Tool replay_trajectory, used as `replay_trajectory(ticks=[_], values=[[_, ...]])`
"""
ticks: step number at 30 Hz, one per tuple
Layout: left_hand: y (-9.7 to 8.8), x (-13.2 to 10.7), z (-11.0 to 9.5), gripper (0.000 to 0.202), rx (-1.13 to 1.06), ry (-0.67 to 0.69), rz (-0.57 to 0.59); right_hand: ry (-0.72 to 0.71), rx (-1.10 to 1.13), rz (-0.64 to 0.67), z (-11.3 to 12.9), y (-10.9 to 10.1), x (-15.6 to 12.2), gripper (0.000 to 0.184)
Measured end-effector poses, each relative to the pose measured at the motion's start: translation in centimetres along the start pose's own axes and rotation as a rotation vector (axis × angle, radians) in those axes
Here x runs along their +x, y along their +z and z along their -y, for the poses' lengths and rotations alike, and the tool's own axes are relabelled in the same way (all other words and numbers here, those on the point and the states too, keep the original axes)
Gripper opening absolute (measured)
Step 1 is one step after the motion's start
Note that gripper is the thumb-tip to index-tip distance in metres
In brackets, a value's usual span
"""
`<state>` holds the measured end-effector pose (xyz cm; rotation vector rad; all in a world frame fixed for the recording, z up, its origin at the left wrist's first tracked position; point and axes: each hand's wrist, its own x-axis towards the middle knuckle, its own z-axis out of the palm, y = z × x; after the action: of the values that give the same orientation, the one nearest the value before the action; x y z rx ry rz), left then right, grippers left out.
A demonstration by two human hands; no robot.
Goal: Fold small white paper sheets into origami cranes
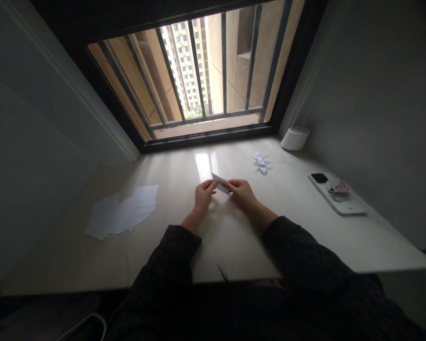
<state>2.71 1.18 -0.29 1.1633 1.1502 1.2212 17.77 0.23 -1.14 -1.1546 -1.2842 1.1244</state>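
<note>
The left grip [205,193] and right grip [242,191] are both clamped on a small folded paper [223,188] above the middle of the desk [230,248]; they cover part of it, leaving its folds hard to read. Overlapping sheets [124,211] hide one another; an attachment [339,186] covers part of the phone [344,207].
</note>
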Motion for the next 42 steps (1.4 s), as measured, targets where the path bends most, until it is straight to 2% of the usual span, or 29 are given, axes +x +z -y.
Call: replay_trajectory(ticks=[7, 14, 19, 23, 30, 36, 42], values=[[0.1, 0.0, 0.1, 0.034, -0.075, -0.059, -0.026, 0.048, 0.071, 0.027, 0.3, 0.1, 0.0, 0.037], [0.3, -0.1, 0.3, 0.034, -0.019, 0.043, 0.000, 0.040, 0.102, 0.017, 0.2, 0.1, -0.1, 0.040], [0.2, -0.3, -0.2, 0.034, 0.028, 0.085, 0.062, 0.049, 0.076, -0.010, 0.8, 0.2, -0.3, 0.041], [0.2, -0.5, -0.6, 0.031, 0.101, 0.127, 0.059, 0.043, 0.074, 0.019, 1.0, 0.4, -0.6, 0.042], [0.4, -0.3, -0.5, 0.029, -0.025, 0.011, 0.034, 0.028, 0.105, 0.062, 0.6, 0.7, -0.7, 0.042], [0.1, -0.1, -0.3, 0.030, -0.108, -0.037, 0.036, 0.032, 0.109, 0.066, 0.8, 0.5, -0.5, 0.037], [-0.4, 0.2, -0.8, 0.032, -0.126, -0.052, -0.046, 0.035, 0.109, 0.044, 0.4, 0.5, -0.7, 0.038]])
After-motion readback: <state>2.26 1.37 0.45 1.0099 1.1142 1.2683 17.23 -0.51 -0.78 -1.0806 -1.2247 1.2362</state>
